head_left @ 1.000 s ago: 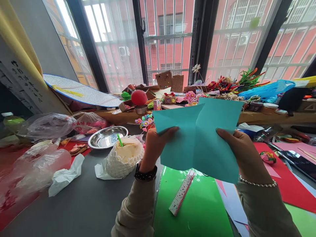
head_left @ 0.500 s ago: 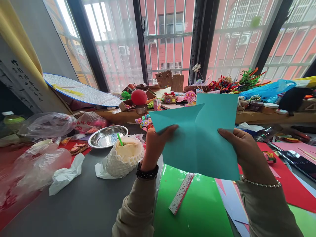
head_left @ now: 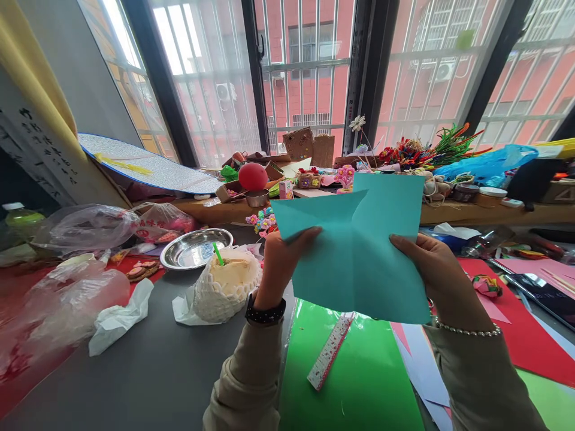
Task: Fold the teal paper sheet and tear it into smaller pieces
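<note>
A sheet of teal paper [head_left: 354, 263] is held up in front of me, with a faint crease down its middle and a split at the top between two uneven halves. My left hand [head_left: 287, 254] grips its left side, thumb on the near face and fingers hidden behind. On the right side, my right hand [head_left: 426, 254] pinches it the same way. Under the paper, a white-and-pink ruler [head_left: 330, 353] lies slanted on a glossy green sheet [head_left: 368, 377].
Left of my arm stands a coconut [head_left: 229, 272] in foam netting with a green straw, beside a metal plate [head_left: 196, 248] and crumpled tissue [head_left: 123, 314]. Coloured papers [head_left: 534, 335] and a phone [head_left: 545, 293] lie at right. Crafts and a red balloon [head_left: 252, 177] crowd the windowsill.
My right hand and the right part of the teal paper have shifted slightly left. My left hand has barely moved; both still hold the sheet.
</note>
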Demonstrator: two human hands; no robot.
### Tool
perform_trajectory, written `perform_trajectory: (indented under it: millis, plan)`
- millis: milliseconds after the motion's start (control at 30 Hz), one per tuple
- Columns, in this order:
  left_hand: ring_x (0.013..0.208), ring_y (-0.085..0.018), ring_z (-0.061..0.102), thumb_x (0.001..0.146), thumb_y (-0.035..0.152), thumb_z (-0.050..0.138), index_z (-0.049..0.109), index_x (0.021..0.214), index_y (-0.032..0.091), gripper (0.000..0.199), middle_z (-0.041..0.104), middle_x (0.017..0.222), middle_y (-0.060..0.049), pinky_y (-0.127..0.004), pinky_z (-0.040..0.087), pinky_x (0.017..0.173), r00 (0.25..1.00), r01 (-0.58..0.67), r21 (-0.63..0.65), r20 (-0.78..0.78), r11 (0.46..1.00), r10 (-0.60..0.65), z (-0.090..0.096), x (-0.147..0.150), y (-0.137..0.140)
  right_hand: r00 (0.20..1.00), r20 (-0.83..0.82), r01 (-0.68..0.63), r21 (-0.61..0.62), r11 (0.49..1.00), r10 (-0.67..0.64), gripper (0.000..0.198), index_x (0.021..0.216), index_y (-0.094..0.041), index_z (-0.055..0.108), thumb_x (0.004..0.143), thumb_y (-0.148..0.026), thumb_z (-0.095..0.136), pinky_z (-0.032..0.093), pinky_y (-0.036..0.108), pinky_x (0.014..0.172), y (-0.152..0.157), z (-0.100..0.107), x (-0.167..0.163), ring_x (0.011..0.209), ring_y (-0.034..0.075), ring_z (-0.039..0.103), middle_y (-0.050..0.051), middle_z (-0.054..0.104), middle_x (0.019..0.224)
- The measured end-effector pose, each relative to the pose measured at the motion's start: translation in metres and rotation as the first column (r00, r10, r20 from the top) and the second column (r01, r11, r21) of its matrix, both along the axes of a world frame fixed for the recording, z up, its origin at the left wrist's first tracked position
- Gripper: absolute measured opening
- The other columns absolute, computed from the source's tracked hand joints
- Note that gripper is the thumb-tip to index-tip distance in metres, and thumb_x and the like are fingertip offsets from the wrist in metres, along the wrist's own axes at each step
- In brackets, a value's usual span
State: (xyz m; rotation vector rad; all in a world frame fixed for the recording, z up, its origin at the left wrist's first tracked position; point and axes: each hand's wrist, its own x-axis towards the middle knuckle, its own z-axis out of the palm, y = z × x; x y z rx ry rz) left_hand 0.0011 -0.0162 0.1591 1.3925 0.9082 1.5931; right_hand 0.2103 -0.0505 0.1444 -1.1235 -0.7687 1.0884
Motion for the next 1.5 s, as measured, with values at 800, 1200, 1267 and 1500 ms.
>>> perform_trajectory:
  millis: [800,1200,1267,1500]
  plan:
    - [0.042,-0.006,0.041,0.068,0.039,0.056,0.055,0.055,0.013,0.028,0.049,0.048,0.004,-0.018,0.032,0.041,0.935,0.353,-0.07,0.073,0.933,-0.348,-0.011,0.015,0.008,0.768,0.638,-0.296,0.432,0.852,-0.057,0.056,0.122,-0.031,0.038,0.07,-0.045,0.054,0.03,0.043,0.094,0.003,-0.002,-0.021,0.12,0.024,0.03,0.001,0.029,0.135]
    - [0.095,-0.018,0.052,0.08,0.043,0.039,0.045,0.112,0.017,0.041,0.053,0.109,-0.01,-0.031,0.043,0.079,0.949,-0.135,0.353,-0.224,0.926,0.224,-0.004,0.007,0.01,0.617,0.724,0.032,0.369,0.929,-0.309,0.022,0.074,-0.019,0.063,0.072,-0.039,0.053,0.043,0.026,0.054,-0.009,0.0,-0.018,0.062,0.017,0.058,0.002,0.064,0.068]
    - [0.111,-0.02,0.04,0.075,0.035,0.052,0.041,0.116,0.019,0.045,0.045,0.12,-0.01,-0.037,0.031,0.094,0.792,-0.262,0.626,-0.295,0.734,0.535,0.001,0.004,0.001,0.439,0.81,0.002,0.432,0.902,-0.389,0.02,0.075,-0.02,0.063,0.074,-0.036,0.052,0.043,0.03,0.061,-0.007,-0.001,-0.017,0.067,0.019,0.059,0.003,0.066,0.073]
    - [0.091,-0.016,0.053,0.075,0.022,0.055,0.054,0.1,0.024,0.025,0.063,0.089,0.0,-0.048,0.015,0.1,0.434,0.188,0.774,-0.618,0.604,0.656,0.002,0.015,-0.021,0.144,0.868,-0.269,0.497,0.825,-0.475,0.017,0.081,-0.021,0.063,0.078,-0.026,0.047,0.044,0.032,0.066,-0.006,-0.003,-0.022,0.075,0.02,0.06,0.005,0.066,0.08]
